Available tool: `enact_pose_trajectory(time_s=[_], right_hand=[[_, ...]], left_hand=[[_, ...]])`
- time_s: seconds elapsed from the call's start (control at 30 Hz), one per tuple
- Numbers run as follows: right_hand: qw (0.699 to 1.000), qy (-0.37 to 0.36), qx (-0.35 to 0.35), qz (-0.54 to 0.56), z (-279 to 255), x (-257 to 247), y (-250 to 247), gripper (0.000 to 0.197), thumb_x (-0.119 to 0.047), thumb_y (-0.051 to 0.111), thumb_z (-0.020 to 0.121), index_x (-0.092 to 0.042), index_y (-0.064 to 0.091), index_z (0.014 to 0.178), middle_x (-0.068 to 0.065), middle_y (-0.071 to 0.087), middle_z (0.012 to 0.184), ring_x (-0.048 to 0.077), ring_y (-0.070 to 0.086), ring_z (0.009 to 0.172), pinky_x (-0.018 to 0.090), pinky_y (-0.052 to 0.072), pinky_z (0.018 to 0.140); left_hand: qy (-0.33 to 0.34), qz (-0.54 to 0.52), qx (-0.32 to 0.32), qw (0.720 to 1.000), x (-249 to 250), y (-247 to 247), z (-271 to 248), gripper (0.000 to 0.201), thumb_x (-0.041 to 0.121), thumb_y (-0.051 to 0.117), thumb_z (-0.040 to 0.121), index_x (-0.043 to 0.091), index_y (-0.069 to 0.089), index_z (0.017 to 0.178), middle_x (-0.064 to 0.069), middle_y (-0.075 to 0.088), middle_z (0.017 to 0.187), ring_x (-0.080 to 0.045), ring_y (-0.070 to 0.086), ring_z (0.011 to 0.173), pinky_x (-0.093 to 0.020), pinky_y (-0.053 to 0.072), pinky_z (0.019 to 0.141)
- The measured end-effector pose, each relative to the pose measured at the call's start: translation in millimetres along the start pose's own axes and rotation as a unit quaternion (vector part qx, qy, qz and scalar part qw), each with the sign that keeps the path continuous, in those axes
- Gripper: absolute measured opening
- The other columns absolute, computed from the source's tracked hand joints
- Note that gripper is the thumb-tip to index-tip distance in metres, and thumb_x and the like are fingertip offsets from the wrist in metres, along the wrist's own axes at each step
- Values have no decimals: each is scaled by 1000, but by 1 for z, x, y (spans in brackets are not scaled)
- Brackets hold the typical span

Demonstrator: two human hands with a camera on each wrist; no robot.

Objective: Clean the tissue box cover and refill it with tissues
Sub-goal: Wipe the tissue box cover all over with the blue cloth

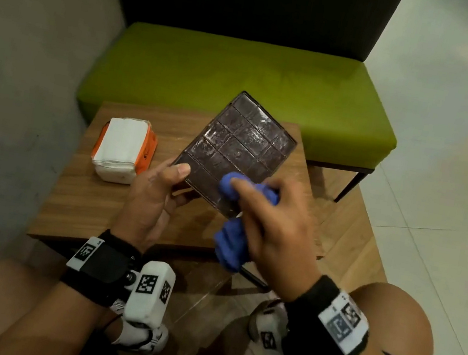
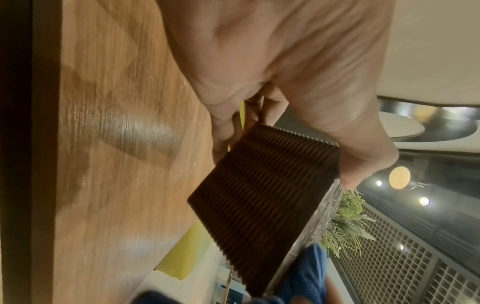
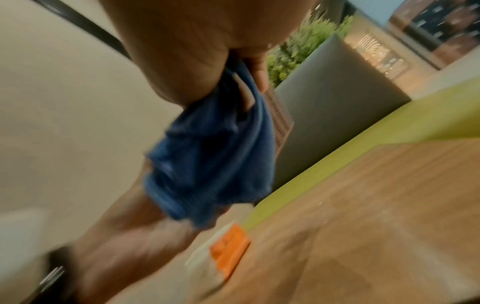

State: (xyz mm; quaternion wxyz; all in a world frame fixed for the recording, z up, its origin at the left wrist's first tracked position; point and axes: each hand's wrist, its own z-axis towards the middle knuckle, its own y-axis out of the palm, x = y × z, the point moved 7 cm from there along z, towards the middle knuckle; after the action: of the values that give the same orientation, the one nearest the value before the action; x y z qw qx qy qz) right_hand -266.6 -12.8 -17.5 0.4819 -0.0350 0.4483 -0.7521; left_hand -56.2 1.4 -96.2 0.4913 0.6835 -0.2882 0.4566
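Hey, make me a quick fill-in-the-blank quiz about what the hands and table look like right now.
1. The right hand wipes with a bunched cloth coloured ____.
2. The tissue box cover is gripped by the ____ hand.
3. The tissue pack lies on the ____ table.

Missing words: blue; left; wooden

There is one dark tissue box cover (image 1: pixel 237 150), one blue cloth (image 1: pixel 236 227) and one pack of white tissues (image 1: pixel 122 152) in an orange wrapper. There is one wooden table (image 1: pixel 93 194) and one green bench (image 1: pixel 242 85) behind it. Two hands are seen, the left hand (image 1: pixel 151 203) and the right hand (image 1: pixel 278 240).
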Motion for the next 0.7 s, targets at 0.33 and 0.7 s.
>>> enact_pose_trajectory(time_s=[0.33, 0.7], right_hand=[[995, 64, 44, 70, 1, 11, 0, 28, -14, 66, 101, -12, 75, 128, 8, 48, 109, 20, 49, 96, 23, 40, 80], [934, 202, 124, 266, 10, 67, -6, 26, -7, 57, 108, -15, 68, 130, 6, 64, 126, 17, 61, 120, 37, 52, 104]], left_hand=[[3, -25, 25, 999, -1, 7, -5, 24, 24, 64, 101, 23, 88, 101, -8, 82, 112, -24, 76, 110, -46, 63, 99], [-81, 1, -76, 994, -24, 16, -3, 107, 20, 81, 83, 29, 22, 171, -13, 60, 157, -35, 63, 140, -56, 52, 114]])
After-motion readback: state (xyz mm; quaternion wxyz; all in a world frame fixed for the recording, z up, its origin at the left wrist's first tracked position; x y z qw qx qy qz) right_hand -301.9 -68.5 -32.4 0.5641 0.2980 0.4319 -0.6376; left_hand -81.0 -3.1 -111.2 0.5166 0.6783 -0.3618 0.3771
